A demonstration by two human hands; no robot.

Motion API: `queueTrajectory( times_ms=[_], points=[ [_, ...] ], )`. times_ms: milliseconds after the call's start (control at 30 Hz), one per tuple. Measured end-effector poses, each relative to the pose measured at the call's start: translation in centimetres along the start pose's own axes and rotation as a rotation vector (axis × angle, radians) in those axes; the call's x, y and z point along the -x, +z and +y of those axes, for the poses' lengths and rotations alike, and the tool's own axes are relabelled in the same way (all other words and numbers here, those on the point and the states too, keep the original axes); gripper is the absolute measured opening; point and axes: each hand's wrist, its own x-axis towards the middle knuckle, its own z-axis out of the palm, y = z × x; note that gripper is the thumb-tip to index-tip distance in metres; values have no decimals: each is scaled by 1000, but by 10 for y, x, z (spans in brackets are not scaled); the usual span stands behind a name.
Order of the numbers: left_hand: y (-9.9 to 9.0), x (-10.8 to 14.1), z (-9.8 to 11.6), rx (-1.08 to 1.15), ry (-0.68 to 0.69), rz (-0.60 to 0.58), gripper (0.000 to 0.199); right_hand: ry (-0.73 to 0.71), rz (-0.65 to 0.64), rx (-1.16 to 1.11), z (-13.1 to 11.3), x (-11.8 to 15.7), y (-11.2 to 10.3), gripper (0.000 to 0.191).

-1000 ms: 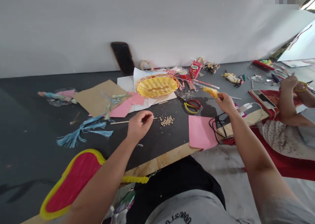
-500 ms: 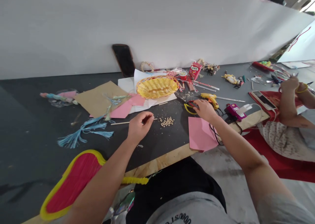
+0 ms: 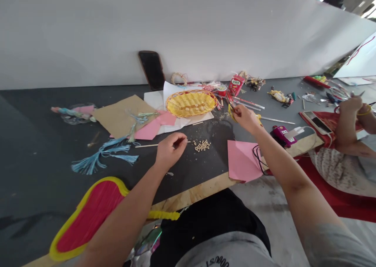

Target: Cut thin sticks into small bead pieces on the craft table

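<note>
Up off the worktop [image 3: 38, 149] and toward its back edge had gone the right hand [image 3: 246, 117], taking with it the scissors [image 3: 230, 112] that lay under its fingers half a second earlier; the left hand [image 3: 172, 151] had kept its place.

In the head view, the right hand's fingers were closed around the scissors' handles, just beside the right end of the yellow basket [image 3: 188, 98]; whether the blades were apart could not be told. The left hand pinched a thin stick [image 3: 146, 145] between thumb and fingertips, nearer the worktop's front edge. Most of the stick ran out to the left of that hand, with a short tip showing on the right. Just beyond the tip sat a pile of small pieces [image 3: 202, 145] (pale like the stick, so probably snipped from similar ones).

As far as could be judged, plenty of cutting was done, since the pile was sizeable, while the long part of the held stick was left whole. The scissors were well apart from it, so no cut was under way. Behind the right hand, the glue gun [image 3: 259, 119] lay partly hidden, and a pink sheet [image 3: 242, 161] overlapped the front edge.
</note>
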Motion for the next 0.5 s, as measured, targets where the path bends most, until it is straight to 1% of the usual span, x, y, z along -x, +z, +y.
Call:
queueTrajectory(
  times_ms=[100,200,267,400,500],
  points=[
    [-1,0,2,13,13,3,17,69,7,4,-6,-34,1,31],
    [-1,0,2,31,41,37,16,112,11,8,-12,-65,7,33],
    [-1,-1,2,36,45,53,16,154,11,7,-14,-81,13,33],
    [1,-1,0,58,24,48,17,207,17,2,-15,-100,25,35],
    [2,0,-1,68,-1,38,17,185,15,-6,-15,-103,28,32]
  ],
)
